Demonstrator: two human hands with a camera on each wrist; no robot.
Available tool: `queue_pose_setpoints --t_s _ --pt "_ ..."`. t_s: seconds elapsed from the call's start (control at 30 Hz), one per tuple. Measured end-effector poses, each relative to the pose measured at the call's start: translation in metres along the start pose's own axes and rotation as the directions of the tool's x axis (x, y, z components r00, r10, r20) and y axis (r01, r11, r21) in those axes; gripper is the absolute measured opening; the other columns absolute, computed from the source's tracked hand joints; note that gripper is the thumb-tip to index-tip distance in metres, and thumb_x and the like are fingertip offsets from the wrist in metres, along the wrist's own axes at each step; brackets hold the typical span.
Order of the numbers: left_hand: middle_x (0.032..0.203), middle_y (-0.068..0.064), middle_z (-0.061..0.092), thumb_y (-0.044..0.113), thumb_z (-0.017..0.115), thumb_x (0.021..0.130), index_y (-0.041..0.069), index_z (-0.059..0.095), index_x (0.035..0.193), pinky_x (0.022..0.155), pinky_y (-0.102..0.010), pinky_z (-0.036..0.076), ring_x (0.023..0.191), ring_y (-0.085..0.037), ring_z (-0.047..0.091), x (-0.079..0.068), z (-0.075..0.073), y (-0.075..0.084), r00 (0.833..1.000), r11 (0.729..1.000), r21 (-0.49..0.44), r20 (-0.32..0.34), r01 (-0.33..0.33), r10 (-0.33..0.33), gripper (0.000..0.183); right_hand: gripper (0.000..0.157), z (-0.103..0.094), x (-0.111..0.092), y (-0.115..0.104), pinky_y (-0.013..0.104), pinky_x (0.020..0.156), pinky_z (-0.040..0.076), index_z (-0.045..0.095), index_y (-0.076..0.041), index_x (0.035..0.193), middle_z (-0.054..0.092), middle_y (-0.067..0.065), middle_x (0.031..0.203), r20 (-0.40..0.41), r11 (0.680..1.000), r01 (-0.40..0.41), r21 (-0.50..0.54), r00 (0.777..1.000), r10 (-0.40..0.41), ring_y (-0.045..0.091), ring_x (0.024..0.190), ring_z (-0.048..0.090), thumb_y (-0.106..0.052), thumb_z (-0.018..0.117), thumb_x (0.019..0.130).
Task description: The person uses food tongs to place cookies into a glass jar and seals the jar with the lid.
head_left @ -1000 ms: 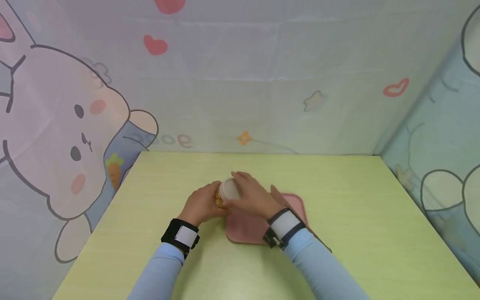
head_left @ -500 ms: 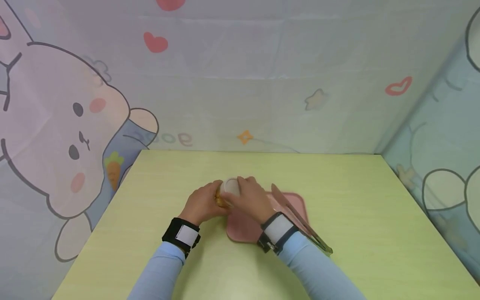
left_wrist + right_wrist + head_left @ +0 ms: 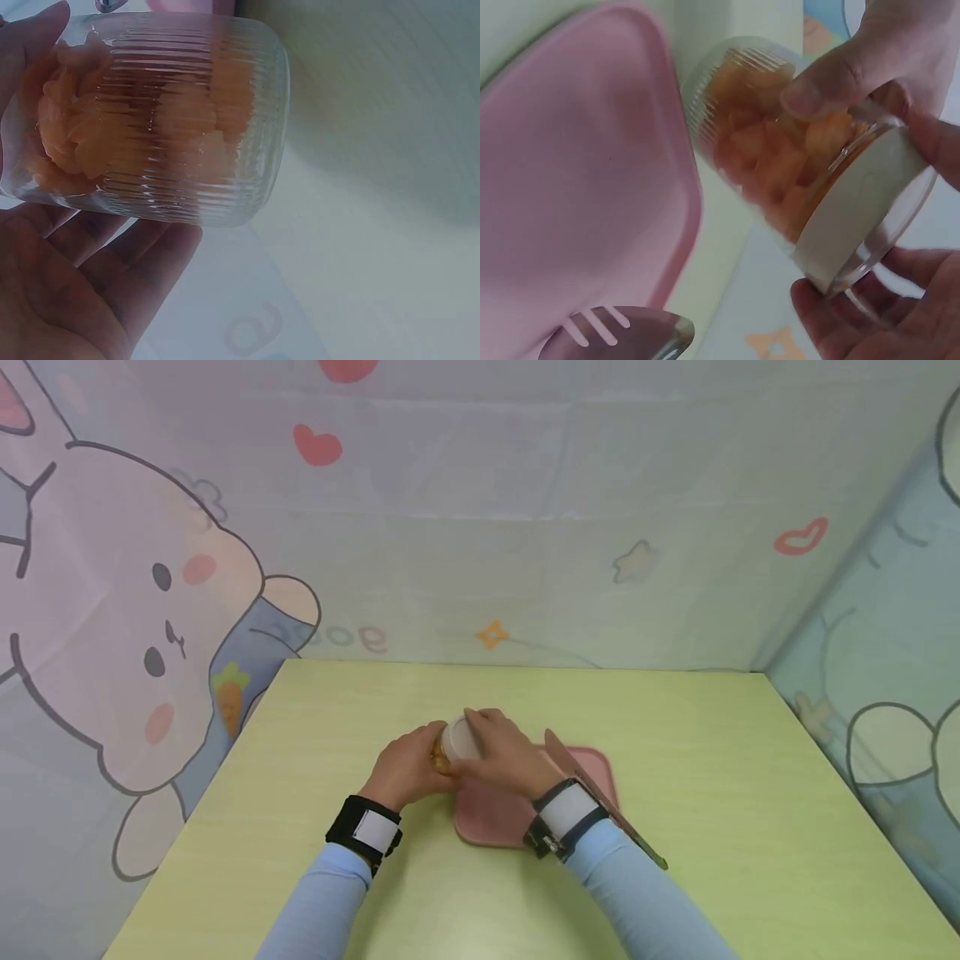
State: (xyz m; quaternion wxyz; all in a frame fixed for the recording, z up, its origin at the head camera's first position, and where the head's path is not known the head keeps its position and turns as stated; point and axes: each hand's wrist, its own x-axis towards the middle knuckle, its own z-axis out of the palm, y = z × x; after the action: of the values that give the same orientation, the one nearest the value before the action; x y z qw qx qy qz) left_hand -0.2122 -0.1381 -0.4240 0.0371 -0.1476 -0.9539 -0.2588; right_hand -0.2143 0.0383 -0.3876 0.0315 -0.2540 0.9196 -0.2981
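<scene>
A ribbed clear jar (image 3: 172, 120) with soft orange pieces inside is held above the table. In the head view only an amber strip of the jar (image 3: 438, 758) shows between the hands. My left hand (image 3: 408, 764) grips the jar's body, thumb on one side and fingers on the other. A white lid (image 3: 862, 206) sits at the jar's mouth. The fingers and thumb of my right hand (image 3: 512, 762) are curled round the lid's rim; its top (image 3: 461, 740) is partly hidden by them. The right wrist view shows the jar tilted.
Beneath the right hand lies a pink tray (image 3: 491, 822) on the pale yellow-green table (image 3: 750, 827). Tongs (image 3: 626, 822) with a slotted head (image 3: 626, 334) lie slantwise across the tray's right side, partly covered by the right wrist. A printed cloth (image 3: 480, 527) hangs behind.
My right hand has swung on the lid, its wrist moving left and down by half a second ago, then back right. The left hand stays round the jar in nearly the same place.
</scene>
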Motion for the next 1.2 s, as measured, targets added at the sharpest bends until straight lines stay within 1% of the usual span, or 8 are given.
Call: queue_pose_setpoints --t_s 0.17,0.27,0.37,0.5,0.67,0.8,1.0,1.2 --pt "0.101 -0.003 0.066 0.035 0.08 0.064 0.014 0.056 0.121 0.072 -0.04 0.053 0.084 -0.018 0.058 0.001 0.001 0.002 1.0 1.0 0.008 0.005 0.006 -0.006 0.065 0.059 0.007 0.0 -0.002 0.039 0.069 0.052 0.056 0.0 0.121 0.058 0.017 0.108 -0.107 0.997 -0.076 -0.026 0.992 0.073 0.025 0.089 0.052 -0.044 0.063 0.082" --pt "0.099 -0.001 0.065 0.036 0.081 0.064 0.015 0.057 0.119 0.069 -0.039 0.053 0.082 -0.017 0.058 0.001 0.001 0.002 1.0 1.0 0.012 0.006 0.006 -0.006 0.063 0.058 0.01 0.0 -0.002 0.037 0.065 0.05 0.06 -0.001 0.113 0.06 0.013 0.095 -0.15 0.995 -0.091 -0.035 0.985 0.085 0.024 0.086 0.051 -0.05 0.062 0.083" --pt "0.098 -0.001 0.066 0.035 0.081 0.065 0.015 0.057 0.118 0.068 -0.039 0.053 0.081 -0.016 0.058 0.002 0.002 0.002 1.0 1.0 0.006 0.005 0.004 -0.004 0.062 0.064 0.011 0.0 0.0 0.037 0.066 0.051 0.059 -0.001 0.115 0.06 0.014 0.097 -0.152 0.995 -0.094 -0.02 0.984 0.09 0.024 0.087 0.052 -0.055 0.062 0.082" --pt "0.1 -0.002 0.067 0.036 0.081 0.065 0.015 0.057 0.12 0.071 -0.04 0.053 0.083 -0.017 0.058 0.002 0.002 0.001 1.0 1.0 0.001 0.008 0.007 -0.007 0.063 0.082 0.007 -0.001 0.002 0.04 0.078 0.052 0.047 0.0 0.136 0.054 0.021 0.126 -0.099 0.996 -0.091 0.004 0.991 0.091 0.025 0.102 0.053 -0.057 0.065 0.08" --pt "0.104 -0.004 0.067 0.037 0.083 0.064 0.013 0.055 0.125 0.074 -0.041 0.054 0.088 -0.018 0.06 0.002 0.003 0.0 1.0 1.0 0.024 -0.002 -0.011 0.011 0.072 0.09 -0.002 -0.001 0.003 0.048 0.096 0.046 0.029 -0.002 0.149 0.033 0.022 0.149 -0.015 0.999 0.04 0.003 0.999 -0.04 0.032 0.124 0.042 -0.041 0.072 0.079" --pt "0.105 -0.005 0.067 0.037 0.083 0.063 0.012 0.054 0.127 0.073 -0.041 0.054 0.088 -0.018 0.06 0.001 0.004 -0.001 1.0 0.999 0.035 -0.008 -0.028 0.029 0.074 0.081 -0.001 -0.002 0.004 0.048 0.094 0.047 0.032 0.0 0.147 0.037 0.024 0.146 0.009 0.995 0.094 -0.028 0.996 -0.094 0.033 0.122 0.044 -0.031 0.069 0.081" --pt "0.101 -0.005 0.066 0.036 0.082 0.063 0.012 0.055 0.124 0.071 -0.04 0.053 0.084 -0.018 0.059 0.001 0.004 -0.001 0.999 0.999 0.033 -0.01 -0.034 0.035 0.071 0.074 0.004 -0.001 0.0 0.042 0.082 0.052 0.041 0.001 0.141 0.046 0.023 0.137 -0.046 1.0 -0.002 -0.022 0.999 0.001 0.028 0.106 0.051 -0.038 0.065 0.083" --pt "0.096 -0.001 0.065 0.034 0.081 0.063 0.016 0.057 0.118 0.068 -0.037 0.052 0.08 -0.015 0.057 0.0 0.003 0.0 1.0 1.0 0.02 0.004 -0.015 0.015 0.062 0.053 0.007 0.0 -0.006 0.037 0.063 0.051 0.06 -0.001 0.114 0.059 0.017 0.106 -0.128 0.995 -0.085 -0.051 0.989 0.078 0.024 0.081 0.054 -0.045 0.061 0.084"
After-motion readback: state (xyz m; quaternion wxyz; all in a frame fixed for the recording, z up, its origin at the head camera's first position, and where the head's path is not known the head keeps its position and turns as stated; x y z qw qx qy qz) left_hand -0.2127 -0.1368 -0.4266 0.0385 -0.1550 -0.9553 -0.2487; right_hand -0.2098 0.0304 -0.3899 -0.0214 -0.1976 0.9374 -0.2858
